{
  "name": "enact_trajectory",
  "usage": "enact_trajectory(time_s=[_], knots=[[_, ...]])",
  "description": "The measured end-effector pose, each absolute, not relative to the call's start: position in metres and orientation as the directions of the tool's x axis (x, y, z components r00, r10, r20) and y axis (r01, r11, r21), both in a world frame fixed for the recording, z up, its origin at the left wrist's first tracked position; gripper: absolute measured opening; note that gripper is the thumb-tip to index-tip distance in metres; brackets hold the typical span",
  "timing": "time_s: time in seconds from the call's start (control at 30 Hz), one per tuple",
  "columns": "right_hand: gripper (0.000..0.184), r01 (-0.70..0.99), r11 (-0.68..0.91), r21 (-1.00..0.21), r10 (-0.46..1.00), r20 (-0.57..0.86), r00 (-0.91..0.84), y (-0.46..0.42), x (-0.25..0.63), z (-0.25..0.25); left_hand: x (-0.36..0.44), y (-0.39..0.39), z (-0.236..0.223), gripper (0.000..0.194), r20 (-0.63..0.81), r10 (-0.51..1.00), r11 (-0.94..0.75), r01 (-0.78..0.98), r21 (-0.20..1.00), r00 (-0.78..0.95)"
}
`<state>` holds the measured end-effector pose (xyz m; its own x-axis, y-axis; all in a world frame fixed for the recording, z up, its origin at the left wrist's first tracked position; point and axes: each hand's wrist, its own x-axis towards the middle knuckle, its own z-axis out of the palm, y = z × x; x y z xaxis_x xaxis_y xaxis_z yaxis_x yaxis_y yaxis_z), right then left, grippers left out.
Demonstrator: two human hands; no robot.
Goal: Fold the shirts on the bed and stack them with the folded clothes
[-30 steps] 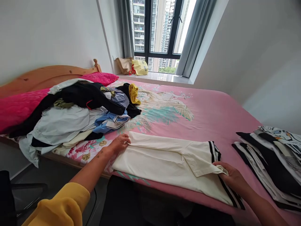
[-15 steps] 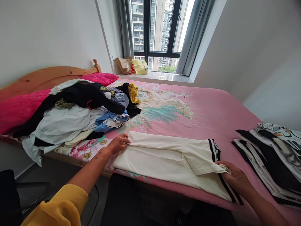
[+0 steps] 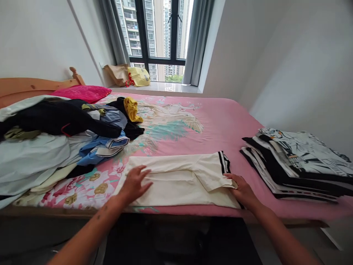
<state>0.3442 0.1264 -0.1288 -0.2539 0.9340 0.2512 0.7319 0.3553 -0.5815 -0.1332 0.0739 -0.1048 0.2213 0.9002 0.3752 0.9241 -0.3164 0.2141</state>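
A cream shirt (image 3: 168,187) with black-and-white striped trim lies lengthwise along the near edge of the bed, one side folded inward. Over its left end is my left hand (image 3: 137,185), fingers spread and holding nothing; whether the fingertips touch the cloth I cannot tell. At the striped right end, my right hand (image 3: 243,188) pinches the sleeve edge between thumb and fingers. Part of the striped trim is hidden behind that hand.
A loose heap of clothes (image 3: 55,147) covers the bed's left side, with a yellow garment (image 3: 132,109) at its far end. A stack of folded clothes (image 3: 298,165) stands on the right. Paper and yellow bags (image 3: 139,76) sit on the windowsill.
My left hand has let go of the shirt's upper left edge and opened over its left end. The right hand still grips the sleeve. The view has turned to the right.
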Motion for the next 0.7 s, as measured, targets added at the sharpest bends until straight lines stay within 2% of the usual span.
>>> enact_trajectory(time_s=[0.07,0.13,0.33,0.4,0.47,0.57,0.7], knots=[[0.022,0.724,0.370,-0.582,0.925,0.304,-0.228,0.127,0.342,-0.126,-0.073,0.066,-0.107,0.047,0.363,0.889,-0.396,0.867,0.301,0.280],[0.015,0.722,0.369,-0.585,0.917,0.354,-0.182,0.129,0.337,-0.119,-0.009,0.061,-0.110,0.050,0.343,0.897,-0.402,0.835,0.376,0.278],[0.014,0.665,0.372,-0.647,0.899,0.430,-0.084,0.137,0.318,-0.091,0.123,0.083,-0.118,0.076,0.374,0.924,-0.264,0.833,0.487,0.074],[0.014,0.655,0.374,-0.656,0.896,0.437,-0.075,0.139,0.314,-0.085,0.140,0.096,-0.118,0.070,0.384,0.923,-0.222,0.835,0.504,0.014],[0.016,0.662,0.358,-0.659,0.897,0.439,-0.049,0.140,0.312,-0.082,0.143,0.106,-0.113,0.054,0.387,0.922,-0.203,0.843,0.498,-0.007],[0.017,0.667,0.357,-0.654,0.887,0.461,-0.024,0.141,0.315,-0.082,0.132,0.116,-0.098,0.028,0.385,0.920,-0.252,0.859,0.445,0.070],[0.015,0.661,0.442,-0.606,0.851,0.517,-0.096,0.141,0.322,-0.081,0.109,0.122,-0.070,0.026,0.354,0.913,-0.330,0.875,0.353,0.202]])
